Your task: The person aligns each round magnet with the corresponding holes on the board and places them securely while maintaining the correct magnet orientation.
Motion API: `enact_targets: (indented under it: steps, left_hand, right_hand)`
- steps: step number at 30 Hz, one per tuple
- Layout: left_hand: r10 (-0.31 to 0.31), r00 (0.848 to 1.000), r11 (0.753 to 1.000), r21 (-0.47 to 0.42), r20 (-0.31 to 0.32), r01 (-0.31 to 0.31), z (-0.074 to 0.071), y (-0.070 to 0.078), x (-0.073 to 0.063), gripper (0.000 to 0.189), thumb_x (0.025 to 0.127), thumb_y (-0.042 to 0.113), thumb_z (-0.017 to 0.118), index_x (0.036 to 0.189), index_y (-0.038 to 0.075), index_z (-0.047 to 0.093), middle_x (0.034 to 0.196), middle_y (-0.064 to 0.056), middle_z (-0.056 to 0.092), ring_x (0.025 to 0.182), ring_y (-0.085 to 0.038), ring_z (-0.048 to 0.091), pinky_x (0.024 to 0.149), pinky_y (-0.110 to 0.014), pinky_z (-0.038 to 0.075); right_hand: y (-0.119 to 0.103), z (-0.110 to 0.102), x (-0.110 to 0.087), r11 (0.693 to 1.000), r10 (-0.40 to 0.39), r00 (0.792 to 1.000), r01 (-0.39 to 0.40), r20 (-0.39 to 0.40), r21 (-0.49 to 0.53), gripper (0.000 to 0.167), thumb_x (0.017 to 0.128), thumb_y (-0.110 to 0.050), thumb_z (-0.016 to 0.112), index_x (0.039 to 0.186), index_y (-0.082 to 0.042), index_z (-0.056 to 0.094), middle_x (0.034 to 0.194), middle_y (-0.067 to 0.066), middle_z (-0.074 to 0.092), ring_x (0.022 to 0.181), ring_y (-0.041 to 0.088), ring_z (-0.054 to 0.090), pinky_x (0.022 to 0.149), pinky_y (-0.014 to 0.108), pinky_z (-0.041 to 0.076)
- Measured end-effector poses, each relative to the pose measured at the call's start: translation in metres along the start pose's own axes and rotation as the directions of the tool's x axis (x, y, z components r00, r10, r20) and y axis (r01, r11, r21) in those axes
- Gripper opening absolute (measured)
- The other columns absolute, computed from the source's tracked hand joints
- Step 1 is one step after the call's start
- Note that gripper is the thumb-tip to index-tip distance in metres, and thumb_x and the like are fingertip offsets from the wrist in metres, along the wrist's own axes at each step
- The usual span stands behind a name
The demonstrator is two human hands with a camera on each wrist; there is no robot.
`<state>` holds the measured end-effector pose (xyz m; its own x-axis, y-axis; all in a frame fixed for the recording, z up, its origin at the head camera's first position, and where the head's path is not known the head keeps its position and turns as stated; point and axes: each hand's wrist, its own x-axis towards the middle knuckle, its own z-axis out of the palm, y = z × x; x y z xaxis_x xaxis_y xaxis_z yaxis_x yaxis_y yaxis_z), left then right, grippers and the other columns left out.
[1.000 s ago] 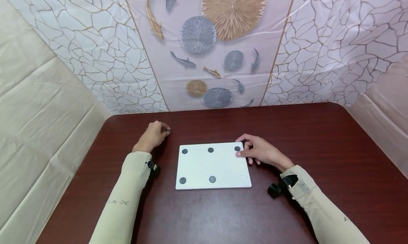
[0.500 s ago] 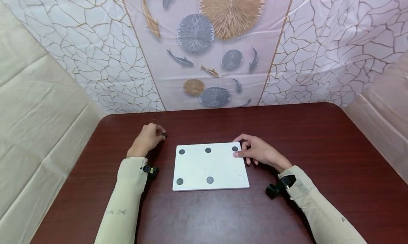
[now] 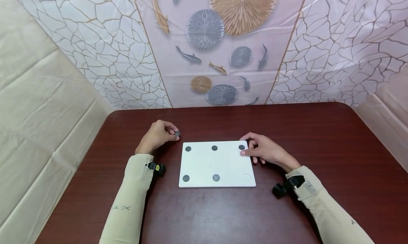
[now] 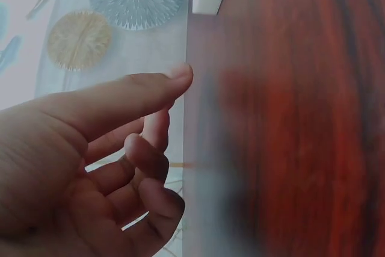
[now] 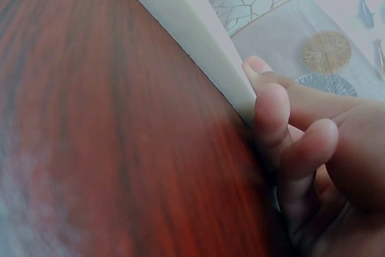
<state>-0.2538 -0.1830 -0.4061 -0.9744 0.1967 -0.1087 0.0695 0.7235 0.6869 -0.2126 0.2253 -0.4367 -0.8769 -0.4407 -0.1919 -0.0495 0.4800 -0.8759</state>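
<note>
My left hand [image 3: 158, 135] pinches a small dark grey disc [image 3: 177, 133] between thumb and fingers, just off the far left corner of a white rectangular board [image 3: 204, 166]. In the left wrist view the thumb [image 4: 144, 97] and curled fingers show, while the disc is hidden behind them. Across the board, my right hand [image 3: 266, 151] holds its far right corner, the thumb lying on top beside a dark disc [image 3: 241, 147]. Several such discs are set along the board's two long sides. A bare round recess [image 3: 247, 177] shows at its near right corner.
The board lies flat on a dark red wooden table [image 3: 204, 215]. Behind the table's far edge hangs a patterned cloth [image 3: 220, 52], and plain beige cloth [image 3: 47, 106] closes the left side. Each wrist wears a black strapped-on camera [image 3: 279, 190].
My left hand has moved right with the disc, bringing it closer to the board's far left corner. The right hand keeps its hold on the board. The head view has shifted slightly.
</note>
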Motion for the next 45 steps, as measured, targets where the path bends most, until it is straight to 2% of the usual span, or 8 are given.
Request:
enact_targets:
  steps: [9,14,24,31,45]
  left_hand:
    - [0.042,0.999,0.999,0.027,-0.008,-0.042,0.003,0.011,-0.004,0.013,0.089,0.01,0.085,0.1,0.01,0.079,0.089,-0.004,0.071,0.081,-0.02,0.061,0.074,-0.033,0.051]
    - [0.08,0.997,0.996,0.027,0.001,-0.08,0.004,0.019,-0.007,0.014,0.088,0.007,0.085,0.1,0.01,0.08,0.089,-0.004,0.071,0.081,-0.02,0.062,0.072,-0.033,0.051]
    - [0.118,0.993,0.992,0.041,0.017,-0.118,0.008,0.037,-0.01,0.016,0.085,0.01,0.089,0.098,0.01,0.081,0.085,-0.001,0.073,0.078,-0.018,0.063,0.068,-0.03,0.051]
    - [0.131,0.99,0.99,0.038,0.055,-0.133,0.016,0.046,-0.011,0.014,0.085,0.009,0.089,0.096,0.008,0.081,0.083,-0.002,0.073,0.075,-0.017,0.063,0.064,-0.03,0.051]
    - [0.194,0.975,0.975,0.092,0.11,-0.204,0.03,0.07,-0.017,0.013,0.087,0.008,0.087,0.099,0.008,0.082,0.081,0.002,0.072,0.076,-0.014,0.064,0.067,-0.027,0.052]
  right_hand:
    - [0.001,0.001,0.001,1.0,-0.018,1.0,0.018,0.001,0.004,0.05,0.093,-0.017,0.083,0.134,-0.001,0.058,0.07,0.008,0.058,0.05,0.014,0.057,0.041,0.026,0.042]
    - [0.001,0.0,0.0,1.0,-0.008,1.0,0.008,-0.005,-0.002,0.05,0.093,-0.017,0.083,0.134,-0.002,0.058,0.071,0.008,0.058,0.049,0.014,0.057,0.041,0.026,0.042]
    - [0.001,-0.002,0.001,1.0,-0.019,1.0,0.019,0.002,0.012,0.049,0.093,-0.015,0.083,0.133,-0.001,0.058,0.069,0.007,0.058,0.049,0.014,0.057,0.04,0.026,0.042]
    - [0.002,0.0,0.0,1.0,-0.012,1.0,0.012,0.001,0.012,0.049,0.093,-0.015,0.083,0.133,-0.001,0.059,0.069,0.008,0.058,0.049,0.014,0.057,0.04,0.026,0.042]
    - [0.001,-0.001,0.0,1.0,-0.008,1.0,0.008,0.002,0.004,0.05,0.093,-0.016,0.083,0.135,-0.001,0.058,0.07,0.008,0.058,0.049,0.015,0.056,0.041,0.026,0.043]
